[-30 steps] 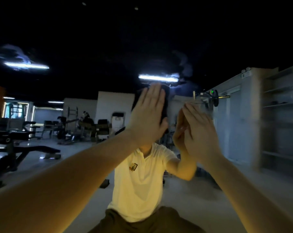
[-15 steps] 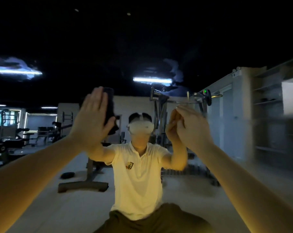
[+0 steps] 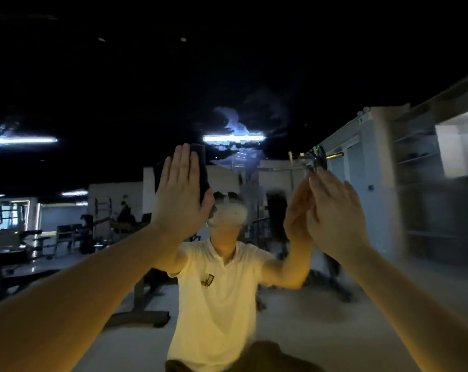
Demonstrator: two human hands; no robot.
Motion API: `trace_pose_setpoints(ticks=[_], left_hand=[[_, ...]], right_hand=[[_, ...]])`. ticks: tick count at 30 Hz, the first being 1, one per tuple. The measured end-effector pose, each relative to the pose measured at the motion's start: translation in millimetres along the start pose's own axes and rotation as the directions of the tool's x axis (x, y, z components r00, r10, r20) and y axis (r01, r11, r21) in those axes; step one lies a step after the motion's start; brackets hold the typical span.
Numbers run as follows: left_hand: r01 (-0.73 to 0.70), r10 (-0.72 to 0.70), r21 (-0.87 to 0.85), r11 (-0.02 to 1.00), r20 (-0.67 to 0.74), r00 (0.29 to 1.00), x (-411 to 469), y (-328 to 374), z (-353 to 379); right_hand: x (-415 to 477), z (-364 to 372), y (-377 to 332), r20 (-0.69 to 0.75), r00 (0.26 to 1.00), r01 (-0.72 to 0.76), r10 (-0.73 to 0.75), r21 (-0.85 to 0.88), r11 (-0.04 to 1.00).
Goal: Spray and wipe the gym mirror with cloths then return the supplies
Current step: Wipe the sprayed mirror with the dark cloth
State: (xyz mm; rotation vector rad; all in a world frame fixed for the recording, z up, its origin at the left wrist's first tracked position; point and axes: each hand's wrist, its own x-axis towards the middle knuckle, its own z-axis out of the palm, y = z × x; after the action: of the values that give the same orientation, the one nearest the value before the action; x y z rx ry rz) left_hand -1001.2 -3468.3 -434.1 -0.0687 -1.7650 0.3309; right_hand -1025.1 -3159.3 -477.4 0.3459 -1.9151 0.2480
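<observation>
- Left forearm [image 3: 66, 304]: extended upward from the lower left corner toward the white shirt [image 3: 216, 291] reflected at centre.
- Right forearm [image 3: 415, 304]: extended upward from the lower right corner, right of the white shirt.
- Left hand [image 3: 180, 194]: raised above and left of the white shirt; fingers are held straight and together, with the palm laid flat against the dark cloth.
- Dark cloth [image 3: 202, 167]: pressed onto the mirror under the left hand, above the white shirt's left shoulder; its top edge and right edge are seen past the fingers.
- Right hand [image 3: 335, 210]: raised above and right of the white shirt; fingers are straight and nothing is held. Its fingertips are met by those of its own reflection.
- Mirror [image 3: 254, 331]: the whole field behind the hands is filled by it.
- White headset [image 3: 231, 214]: reflected directly above the white shirt, blurred.
- Bench frame [image 3: 141, 304]: reflected on the floor just left of the white shirt.
- Weight plate on a bar [image 3: 318, 158]: reflected above and right of the white shirt.
- Gym benches [image 3: 26, 237]: reflected far left of the white shirt.
- Shelving [image 3: 415, 157]: reflected far right of the white shirt.
- Ceiling lights [image 3: 234, 136]: reflected high above the white shirt against a dark ceiling.
</observation>
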Motion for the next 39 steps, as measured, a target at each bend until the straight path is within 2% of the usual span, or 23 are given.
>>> trace_pose_setpoints(ticks=[4, 8, 11, 16, 19, 21, 23, 29, 35, 39], left_hand=[[-0.048, 0.048, 0.006, 0.999, -0.01, 0.999, 23.7, 55.6, 7.7], [-0.055, 0.055, -0.009, 0.998, 0.004, 0.998, 44.4, 106.5, 15.2], [-0.079, 0.079, -0.035, 0.996, 0.026, 0.996, 52.3, 142.8, 16.7], [-0.185, 0.189, -0.058, 0.981, 0.076, 0.979, 53.4, 203.5, 19.8], [-0.276, 0.28, -0.055, 0.96, 0.096, 0.955, 48.6, 218.7, 23.9], [-0.321, 0.324, -0.046, 0.946, 0.099, 0.941, 47.1, 207.7, 21.7], [-0.314, 0.316, -0.038, 0.949, 0.092, 0.944, 43.2, 186.3, 19.1], [-0.031, 0.032, -0.006, 0.999, 0.106, 0.994, 2.6, 90.1, 3.4], [0.215, -0.219, 0.045, 0.976, 0.109, 0.97, -72.4, -3.8, -3.8], [0.262, -0.264, 0.036, 0.964, 0.114, 0.958, -103.6, 3.2, 1.8]], right_hand=[[1.3, 7.1, 29.0, 0.04, 0.999, -0.017, 0.015, 0.047, 0.999], [-0.7, 11.7, 46.2, 0.0, 0.997, 0.071, -0.072, 0.159, 0.985], [1.0, 9.9, 56.2, -0.029, 0.997, 0.072, -0.066, 0.299, 0.952], [0.8, -3.9, 64.6, -0.062, 0.997, 0.012, 0.039, 0.656, 0.754], [1.5, -5.4, 65.8, -0.042, 0.995, -0.026, 0.086, 0.745, 0.667], [1.3, -4.2, 65.0, -0.058, 0.995, -0.012, 0.078, 0.724, 0.69], [0.8, -2.1, 62.8, -0.081, 0.996, 0.015, 0.048, 0.642, 0.766], [-6.0, 15.9, 42.9, -0.092, 0.995, 0.07, -0.041, 0.339, 0.938], [-21.4, 29.3, 38.3, -0.12, 0.992, 0.061, -0.041, 0.167, 0.984], [-47.2, 33.8, 45.3, -0.119, 0.993, 0.004, 0.014, 0.147, 0.989]])
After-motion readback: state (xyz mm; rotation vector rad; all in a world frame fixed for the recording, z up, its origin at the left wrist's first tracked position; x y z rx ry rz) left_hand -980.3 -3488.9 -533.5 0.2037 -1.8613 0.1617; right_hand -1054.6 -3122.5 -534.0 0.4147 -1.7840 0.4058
